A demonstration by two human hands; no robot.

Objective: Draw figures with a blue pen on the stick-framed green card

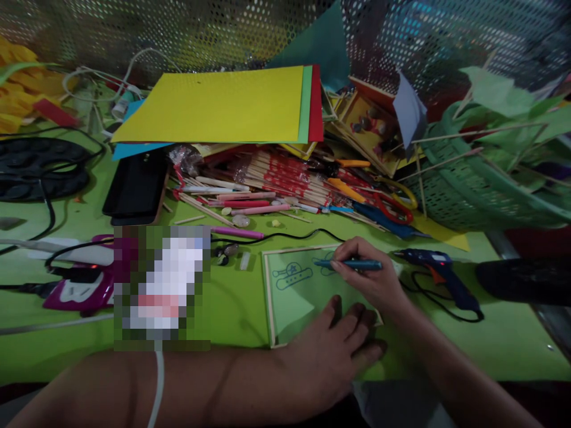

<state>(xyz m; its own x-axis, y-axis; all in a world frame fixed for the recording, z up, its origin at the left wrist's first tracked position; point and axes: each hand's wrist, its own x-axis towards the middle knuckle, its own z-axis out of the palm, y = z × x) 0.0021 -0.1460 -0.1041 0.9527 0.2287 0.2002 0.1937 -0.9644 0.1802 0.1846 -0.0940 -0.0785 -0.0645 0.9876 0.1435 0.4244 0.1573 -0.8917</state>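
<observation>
A light green sheet (pixel 289 315) framed by thin wooden strips lies on the green table. On its left part is a blue line drawing (pixel 292 277) with a star in a circle over a rounded bar. My right hand (pixel 370 273) grips a teal pen (pixel 359 264), its tip over a second, partly hidden drawing near the sheet's upper right. My left hand (pixel 332 348) rests with fingers spread on the lower part of the sheet and its edge.
Behind are coloured paper (pixel 214 107), wooden sticks (pixel 276 178) and scissors (pixel 395 208). A glue gun (pixel 441 270) and green basket (pixel 482 184) are right. Left are a blurred-out phone (pixel 172 279), a dark phone (pixel 136 187) and a purple power strip (pixel 84 285) with cables.
</observation>
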